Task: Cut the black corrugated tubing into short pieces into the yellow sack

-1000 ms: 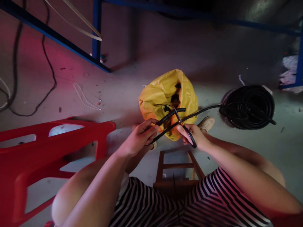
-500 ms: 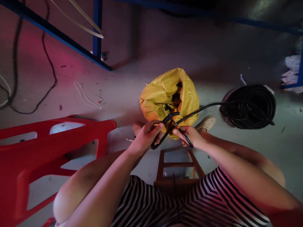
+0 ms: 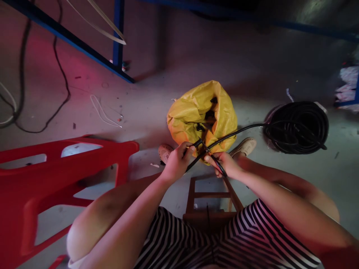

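Note:
My left hand (image 3: pixel 179 158) is closed around a black hose (image 3: pixel 235 132), near its end. The hose runs from a black coil (image 3: pixel 314 127) on the floor at the right, across a yellow sack (image 3: pixel 186 108). My right hand (image 3: pixel 223 163) is wrapped round the black handles of scissors (image 3: pixel 219 166), whose metal blades point up and left beside the hose, over the sack's front edge. The sack stands open on the floor between my feet, with dark pieces inside. Whether the blades touch the hose is too small to tell.
A red plastic stool (image 3: pixel 70 160) lies at the left. Below my hands is a wooden stool (image 3: pixel 211 195). Blue metal frame bars (image 3: pixel 84 48) cross the upper left, and dark cables (image 3: pixel 66 82) trail over the floor there. White scraps (image 3: pixel 347 80) lie at the far right.
The hose end held by my left hand now reaches less far past the blades, and the bend below that hand is less visible. My left hand has shifted slightly right.

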Demonstrator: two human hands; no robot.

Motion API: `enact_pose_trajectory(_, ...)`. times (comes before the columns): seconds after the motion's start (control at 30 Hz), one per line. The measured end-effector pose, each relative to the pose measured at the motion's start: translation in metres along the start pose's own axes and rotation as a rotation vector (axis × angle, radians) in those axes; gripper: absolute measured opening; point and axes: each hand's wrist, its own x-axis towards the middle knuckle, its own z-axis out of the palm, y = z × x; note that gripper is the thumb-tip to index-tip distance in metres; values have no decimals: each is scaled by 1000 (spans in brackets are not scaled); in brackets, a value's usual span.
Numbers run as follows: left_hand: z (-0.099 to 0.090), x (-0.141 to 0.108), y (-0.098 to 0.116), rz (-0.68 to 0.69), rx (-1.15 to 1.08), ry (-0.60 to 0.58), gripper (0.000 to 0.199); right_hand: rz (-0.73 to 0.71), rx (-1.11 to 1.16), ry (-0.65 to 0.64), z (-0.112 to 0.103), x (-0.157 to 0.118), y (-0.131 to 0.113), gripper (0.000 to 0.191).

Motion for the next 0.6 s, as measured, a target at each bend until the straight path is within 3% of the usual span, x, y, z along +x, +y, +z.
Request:
enact_pose_trajectory(0.27,-1,-1,4,-63,-68,-37,24,19,3,1,-3,2,-2,63)
enact_pose_trajectory(0.47,-10,-3,15,-188,-417,-113,13,-118,-8,80,-16,-5,-20,60)
enact_pose_trajectory(0.6,-14,-2,24,-241,-568,-115,13,-190,-27,69,-11,-11,-17,55)
